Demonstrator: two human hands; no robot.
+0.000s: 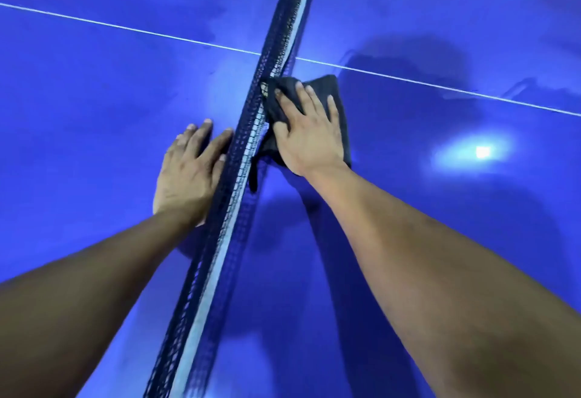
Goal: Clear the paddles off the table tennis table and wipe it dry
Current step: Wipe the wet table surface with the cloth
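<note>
**Cloth pressed flat beside the net**

The blue table tennis table fills the view. Its dark net runs from about seven o'clock at the bottom edge up to twelve o'clock at the top. A thin white line crosses the net, slanting from ten o'clock down to three o'clock.

The right hand lies at about one o'clock from the middle of the view, palm down on a dark cloth. Its fingers are straight and spread and press the cloth onto the table rather than curling round it. The cloth sits on the right half of the table, and its left edge touches the foot of the net.

The left hand, at nine o'clock, rests flat on the table just across the net, fingers straight and close together, holding nothing. Its thumb side is against the mesh.

Darker smeared patches mark the surface at one to two o'clock beyond the cloth. A bright lamp reflection glows at three o'clock.
</note>
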